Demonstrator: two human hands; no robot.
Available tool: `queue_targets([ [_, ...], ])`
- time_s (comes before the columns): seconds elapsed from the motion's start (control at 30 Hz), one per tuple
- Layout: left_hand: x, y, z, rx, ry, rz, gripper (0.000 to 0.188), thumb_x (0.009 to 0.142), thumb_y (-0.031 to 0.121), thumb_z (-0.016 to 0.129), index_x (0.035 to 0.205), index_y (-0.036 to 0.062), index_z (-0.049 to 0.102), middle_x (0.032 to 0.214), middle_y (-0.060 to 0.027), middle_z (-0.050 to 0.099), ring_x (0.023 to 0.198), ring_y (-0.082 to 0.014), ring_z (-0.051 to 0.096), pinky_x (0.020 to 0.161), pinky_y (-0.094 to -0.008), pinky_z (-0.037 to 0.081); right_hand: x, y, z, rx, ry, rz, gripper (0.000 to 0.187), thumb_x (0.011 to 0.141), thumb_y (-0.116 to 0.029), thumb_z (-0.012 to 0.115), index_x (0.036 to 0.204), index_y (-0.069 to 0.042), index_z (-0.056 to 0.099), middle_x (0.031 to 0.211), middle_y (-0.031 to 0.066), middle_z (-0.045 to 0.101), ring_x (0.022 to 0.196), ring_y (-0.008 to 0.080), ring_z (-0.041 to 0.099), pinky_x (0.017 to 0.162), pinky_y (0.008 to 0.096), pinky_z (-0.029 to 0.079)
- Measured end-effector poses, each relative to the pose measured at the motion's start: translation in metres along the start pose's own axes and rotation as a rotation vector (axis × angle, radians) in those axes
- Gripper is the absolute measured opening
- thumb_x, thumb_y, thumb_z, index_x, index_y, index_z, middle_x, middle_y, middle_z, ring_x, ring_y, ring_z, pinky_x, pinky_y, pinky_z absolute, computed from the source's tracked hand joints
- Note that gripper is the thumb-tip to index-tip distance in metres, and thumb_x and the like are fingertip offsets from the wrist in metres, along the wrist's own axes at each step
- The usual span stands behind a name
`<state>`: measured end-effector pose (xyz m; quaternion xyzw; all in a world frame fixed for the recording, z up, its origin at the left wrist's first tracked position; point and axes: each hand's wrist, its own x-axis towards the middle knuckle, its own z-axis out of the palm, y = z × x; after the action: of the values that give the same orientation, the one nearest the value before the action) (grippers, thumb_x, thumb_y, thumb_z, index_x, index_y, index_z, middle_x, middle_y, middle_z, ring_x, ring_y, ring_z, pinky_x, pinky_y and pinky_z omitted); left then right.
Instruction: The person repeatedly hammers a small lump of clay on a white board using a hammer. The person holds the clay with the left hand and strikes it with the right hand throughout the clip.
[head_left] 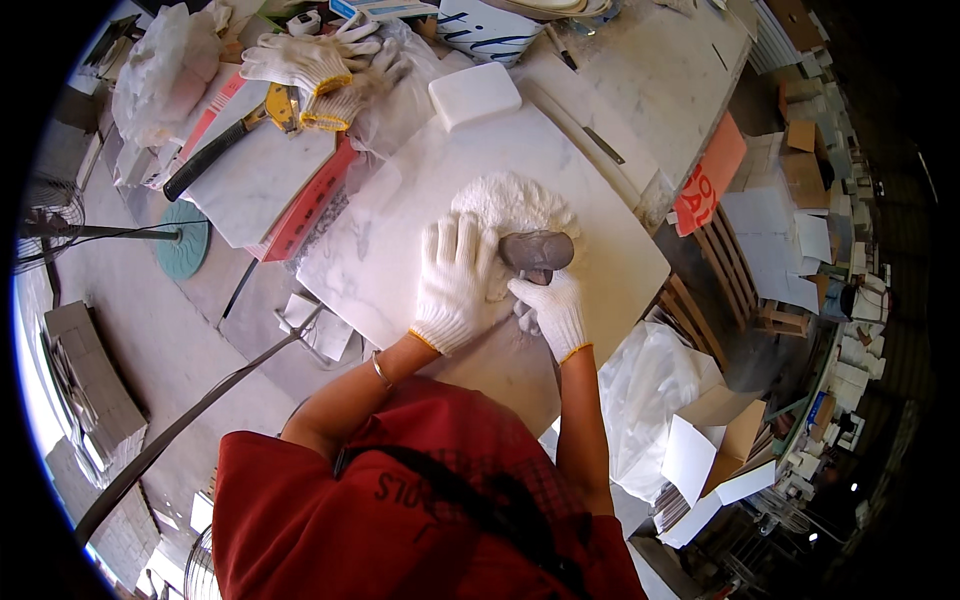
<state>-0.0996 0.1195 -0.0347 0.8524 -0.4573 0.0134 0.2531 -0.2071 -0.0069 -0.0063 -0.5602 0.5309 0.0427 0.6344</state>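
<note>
A rough white lump [515,203], stone-like and carved-looking, lies on a pale slab [380,240] in front of me. My left hand [452,283], in a white knit glove, rests flat along the lump's left side with its fingers stretched out. In my right hand [553,312], also gloved, is a tool with a dark brown, rounded head [538,251]. The fingers are closed below that head, and the glove hides most of the grip. The tool's head is over the lump's near right part; I cannot tell whether it touches the stone.
A white block [475,95] sits at the slab's far edge. Left of it lie spare gloves [310,70] and a black-handled tool with a yellow head [225,145]. A fan's green base [182,240] stands left, a cardboard box [715,450] and plastic wrap [640,400] right.
</note>
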Motion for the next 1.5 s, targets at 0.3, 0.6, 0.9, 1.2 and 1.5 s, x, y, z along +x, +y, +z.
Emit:
queue_targets([
  [0.3, -0.003, -0.002, -0.002, -0.078, -0.024, -0.014, 0.085, 0.075, 0.054, 0.081, 0.135, 0.0002, 0.054, 0.136, -0.0258, 0.050, 0.132, -0.0461, 0.044, 0.115, -0.0609, 0.032, -0.055, -0.023, -0.003, 0.007, 0.092, -0.198, 0.019, 0.091, -0.010, 0.080, 0.102, 0.000, 0.067, 0.076, 0.0051, 0.067, 0.061, 0.0113, 0.064, 0.049, 0.0257, 0.048],
  [0.6, 0.000, 0.002, -0.007, -0.078, 0.030, -0.012, 0.081, 0.075, 0.049, 0.080, 0.133, -0.0013, 0.055, 0.132, -0.0255, 0.051, 0.128, -0.0457, 0.047, 0.111, -0.0578, 0.036, -0.020, -0.016, -0.005, 0.071, -0.003, -0.053, 0.019, 0.090, -0.014, 0.079, 0.099, -0.007, 0.064, 0.070, 0.0057, 0.065, 0.048, 0.0129, 0.059, 0.042, 0.0275, 0.044],
  [0.9, -0.001, 0.001, -0.007, -0.047, -0.030, 0.001, 0.088, 0.072, 0.053, 0.081, 0.136, -0.0003, 0.053, 0.136, -0.0253, 0.050, 0.133, -0.0458, 0.044, 0.114, -0.0593, 0.033, -0.015, 0.021, -0.003, -0.049, 0.090, -0.230, 0.019, 0.089, -0.009, 0.081, 0.098, -0.001, 0.067, 0.079, 0.0040, 0.067, 0.058, 0.0113, 0.060, 0.049, 0.0265, 0.047],
  [1.2, -0.001, 0.001, -0.004, -0.072, 0.009, -0.017, 0.083, 0.076, 0.053, 0.080, 0.133, -0.0022, 0.054, 0.135, -0.0260, 0.050, 0.132, -0.0464, 0.045, 0.114, -0.0585, 0.033, -0.024, -0.022, -0.008, 0.063, 0.007, -0.076, 0.018, 0.090, -0.015, 0.079, 0.101, -0.008, 0.067, 0.073, 0.0060, 0.067, 0.049, 0.0117, 0.060, 0.043, 0.0269, 0.046],
  [1.5, -0.003, -0.009, 0.013, 0.122, -0.009, 0.058, 0.086, 0.073, 0.051, 0.077, 0.136, -0.0019, 0.054, 0.134, -0.0258, 0.051, 0.130, -0.0452, 0.046, 0.112, -0.0582, 0.035, -0.006, 0.040, 0.000, -0.215, 0.072, -0.260, 0.020, 0.090, -0.015, 0.080, 0.100, -0.004, 0.067, 0.073, 0.0054, 0.066, 0.053, 0.0100, 0.057, 0.045, 0.0271, 0.045],
])
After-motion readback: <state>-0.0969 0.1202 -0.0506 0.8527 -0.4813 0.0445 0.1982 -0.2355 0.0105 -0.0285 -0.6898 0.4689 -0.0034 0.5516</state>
